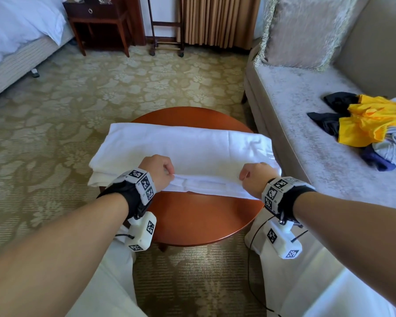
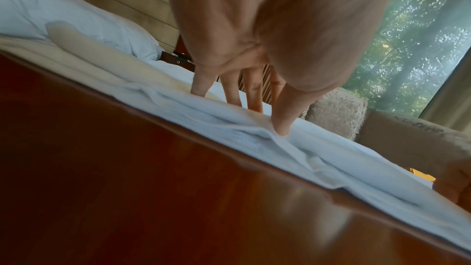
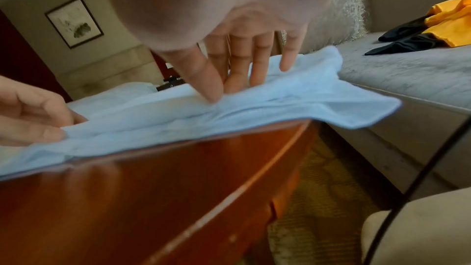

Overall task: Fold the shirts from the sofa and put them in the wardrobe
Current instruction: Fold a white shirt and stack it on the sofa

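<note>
The sofa on the right carries a heap of yellow, dark and grey shirts. On the round wooden desk a white shirt lies spread flat. The left hand and right hand each have their grip pinched on its near edge.

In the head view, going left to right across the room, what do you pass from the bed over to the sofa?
Bed → dark wooden nightstand → left hand pinching the near edge of the white garment → right hand pinching the same edge → pile of unfolded shirts on the sofa.
</note>
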{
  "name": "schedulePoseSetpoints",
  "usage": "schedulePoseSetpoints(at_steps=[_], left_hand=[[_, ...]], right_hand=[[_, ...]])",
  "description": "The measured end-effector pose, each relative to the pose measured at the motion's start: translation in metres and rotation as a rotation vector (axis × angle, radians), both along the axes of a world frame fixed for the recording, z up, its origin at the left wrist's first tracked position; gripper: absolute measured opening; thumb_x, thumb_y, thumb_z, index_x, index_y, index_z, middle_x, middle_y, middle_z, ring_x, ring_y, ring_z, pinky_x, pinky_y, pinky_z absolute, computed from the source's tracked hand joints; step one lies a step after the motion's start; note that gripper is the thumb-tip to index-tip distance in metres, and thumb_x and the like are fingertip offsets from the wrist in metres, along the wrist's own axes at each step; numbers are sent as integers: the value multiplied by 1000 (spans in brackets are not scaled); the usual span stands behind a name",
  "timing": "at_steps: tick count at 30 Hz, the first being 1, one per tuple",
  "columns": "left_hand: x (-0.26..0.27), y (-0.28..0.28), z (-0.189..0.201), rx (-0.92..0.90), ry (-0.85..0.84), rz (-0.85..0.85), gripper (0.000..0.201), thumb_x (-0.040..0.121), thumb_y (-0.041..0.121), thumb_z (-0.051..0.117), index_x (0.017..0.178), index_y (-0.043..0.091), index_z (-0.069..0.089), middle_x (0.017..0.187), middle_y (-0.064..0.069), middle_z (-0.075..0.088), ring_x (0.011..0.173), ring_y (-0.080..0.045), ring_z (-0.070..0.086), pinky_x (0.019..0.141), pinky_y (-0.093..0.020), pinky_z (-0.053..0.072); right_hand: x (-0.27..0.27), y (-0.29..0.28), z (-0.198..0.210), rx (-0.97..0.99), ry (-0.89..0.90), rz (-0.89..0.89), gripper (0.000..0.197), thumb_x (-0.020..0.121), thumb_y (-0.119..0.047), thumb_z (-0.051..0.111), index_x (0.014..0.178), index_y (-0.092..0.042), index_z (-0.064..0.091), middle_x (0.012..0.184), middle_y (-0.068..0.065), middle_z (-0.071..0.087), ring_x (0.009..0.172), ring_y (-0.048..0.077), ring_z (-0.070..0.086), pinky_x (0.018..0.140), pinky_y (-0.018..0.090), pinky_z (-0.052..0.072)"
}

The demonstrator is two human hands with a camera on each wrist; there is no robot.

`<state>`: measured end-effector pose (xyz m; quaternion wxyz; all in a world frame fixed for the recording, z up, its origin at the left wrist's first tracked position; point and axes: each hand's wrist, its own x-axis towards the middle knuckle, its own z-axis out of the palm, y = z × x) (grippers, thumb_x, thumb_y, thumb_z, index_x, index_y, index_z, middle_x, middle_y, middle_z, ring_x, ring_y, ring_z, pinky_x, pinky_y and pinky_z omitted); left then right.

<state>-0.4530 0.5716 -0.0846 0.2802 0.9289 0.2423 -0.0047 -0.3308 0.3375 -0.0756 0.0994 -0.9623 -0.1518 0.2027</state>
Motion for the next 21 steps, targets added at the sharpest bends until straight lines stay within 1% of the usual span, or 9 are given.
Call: schedulePoseSetpoints(at_steps=[3, 5, 7, 8, 10, 14, 17, 19, 21], left_hand=[[-3, 0, -2, 45, 6, -30, 6, 89, 12, 65, 85, 16, 67, 100, 3, 56, 87, -13, 50, 75, -22, 36], [-3, -1, -1, 59, 34, -44, 7, 89, 13, 65, 84, 16, 66, 101, 3, 57, 89, -14, 52, 75, -23, 38], [0, -3, 3, 70, 78, -47, 9, 87, 16, 66, 79, 21, 64, 96, 7, 55, 95, -18, 57, 78, -26, 44], [2, -6, 5, 77, 98, -38, 9, 85, 21, 68, 79, 24, 61, 96, 8, 54, 99, -20, 57, 83, -30, 47], [10, -16, 7, 85, 118, -40, 15, 82, 30, 70, 89, 28, 57, 106, 5, 52, 105, -20, 53, 95, -38, 46], [33, -53, 7, 39, 42, -172, 31, 82, 32, 71, 109, 27, 56, 115, 4, 53, 112, -20, 51, 100, -41, 44], [52, -86, 6, 9, -12, -288, 33, 83, 30, 72, 113, 24, 60, 115, 4, 56, 110, -19, 55, 98, -39, 47], [63, -107, 5, -6, -27, -348, 31, 84, 28, 72, 113, 25, 61, 113, 5, 56, 108, -18, 56, 98, -40, 47], [72, -124, 3, 6, -35, -394, 32, 84, 28, 71, 115, 26, 62, 113, 5, 56, 110, -18, 54, 99, -40, 45]], right_hand=[[0, -3, -4, -14, 20, 36, 30, 59, -31, 50, 86, -41, 50, 99, -3, 55, 93, 24, 56, 82, 36, 53], [0, -5, -3, -4, -16, 66, 37, 62, -27, 58, 96, -38, 52, 102, -4, 54, 103, 20, 49, 86, 35, 50], [3, -10, -3, 23, -62, 37, 43, 67, -25, 64, 108, -31, 54, 110, -5, 50, 111, 19, 41, 93, 38, 45], [5, -12, -2, 46, -81, -17, 45, 70, -27, 66, 113, -30, 54, 115, -4, 48, 115, 20, 38, 96, 40, 44], [11, -18, 0, 91, -120, -152, 47, 74, -29, 64, 119, -26, 53, 124, 1, 46, 121, 24, 36, 99, 43, 41], [23, -32, 4, 131, -112, -365, 48, 75, -20, 61, 122, -21, 49, 130, 8, 41, 125, 28, 34, 101, 43, 36], [25, -42, 2, 118, -39, -373, 41, 72, -15, 63, 111, -22, 55, 126, 8, 41, 118, 28, 40, 93, 39, 43], [26, -48, -2, 127, -1, -340, 33, 74, -11, 64, 105, -22, 59, 127, 6, 39, 108, 25, 45, 78, 32, 47], [27, -54, -4, 178, 42, -339, 32, 77, -10, 67, 106, -23, 60, 124, 4, 41, 91, 20, 50, 57, 24, 43]])
